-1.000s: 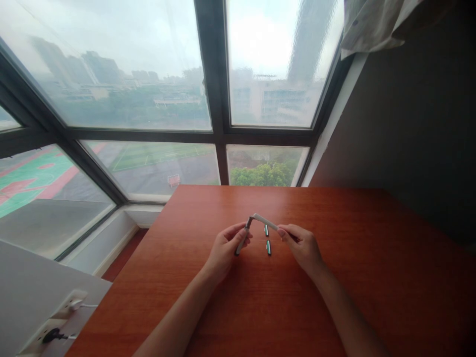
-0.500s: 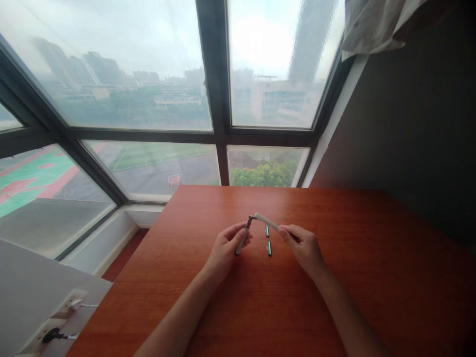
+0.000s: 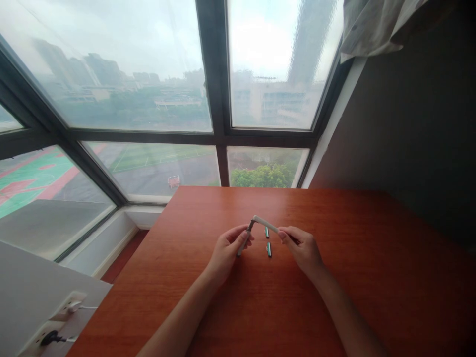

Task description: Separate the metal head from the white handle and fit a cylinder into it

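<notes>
My left hand is closed around a razor handle, grey with a dark neck, tilted with its head end up and to the right. In my right hand, thumb and fingers pinch a slim pale stick; its kind is not clear. The stick's rounded far end meets or overlaps the top of the razor handle, hiding what is there. Below the stick, between my hands, two small razor cartridges, a farther one and a nearer one, dark with green and white strips, lie on the table.
The reddish-brown wooden table reaches to the window frame at the back. A dark wall rises on the right, with grey cloth hanging above. Plugs sit in a wall socket at the lower left.
The pale stick's far end has shifted slightly left, now covering more of the razor handle's top. The handle has moved down a little. Both hands keep their holds; the cartridges stay put.
</notes>
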Tool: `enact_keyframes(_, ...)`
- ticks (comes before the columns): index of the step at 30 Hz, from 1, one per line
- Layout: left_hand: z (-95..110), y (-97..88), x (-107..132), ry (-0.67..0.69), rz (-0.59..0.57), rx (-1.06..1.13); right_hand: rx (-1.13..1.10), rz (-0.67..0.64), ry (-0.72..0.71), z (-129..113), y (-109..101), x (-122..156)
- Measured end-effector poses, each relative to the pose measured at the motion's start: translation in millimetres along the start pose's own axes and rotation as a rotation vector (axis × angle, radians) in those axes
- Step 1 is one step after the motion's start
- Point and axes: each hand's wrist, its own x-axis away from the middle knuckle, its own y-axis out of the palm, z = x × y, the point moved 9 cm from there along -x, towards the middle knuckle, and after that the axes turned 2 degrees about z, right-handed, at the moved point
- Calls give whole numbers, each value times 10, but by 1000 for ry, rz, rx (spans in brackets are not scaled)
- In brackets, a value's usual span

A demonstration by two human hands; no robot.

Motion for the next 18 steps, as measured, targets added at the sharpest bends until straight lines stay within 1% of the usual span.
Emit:
enact_keyframes(6, 0, -27, -1, -7, 27, 78, 7, -8, 3, 7, -3, 0)
enact_keyframes(12, 43, -50, -2, -5, 65, 143, 39, 31, -4, 14, -40, -7)
enact_keyframes(15, 48, -51, -11, 5, 57, 132, 13, 42, 4, -2, -50, -3)
enact_keyframes(18, 37, -37, -14, 14, 30, 93, -36, 6, 6, -29, -5, 6)
